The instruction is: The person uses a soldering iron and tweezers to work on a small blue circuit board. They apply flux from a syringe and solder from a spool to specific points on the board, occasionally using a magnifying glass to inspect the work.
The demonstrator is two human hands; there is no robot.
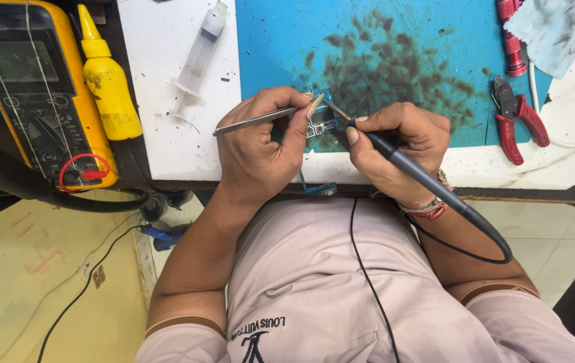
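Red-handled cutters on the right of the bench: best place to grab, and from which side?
Take the red-handled cutters by the two red handles, coming from the near edge of the blue mat. Handles splay toward the person, jaws point away; both lie flat and unobstructed.

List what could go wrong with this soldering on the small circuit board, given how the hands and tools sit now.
1. The soldering iron in the right hand works right beside the left hand fingertips; a slip might burn them.
2. The small circuit board looks pinned only by tweezers and fingers, so it may shift.
3. The iron's cord runs across the lap; a snag could jerk the tip.
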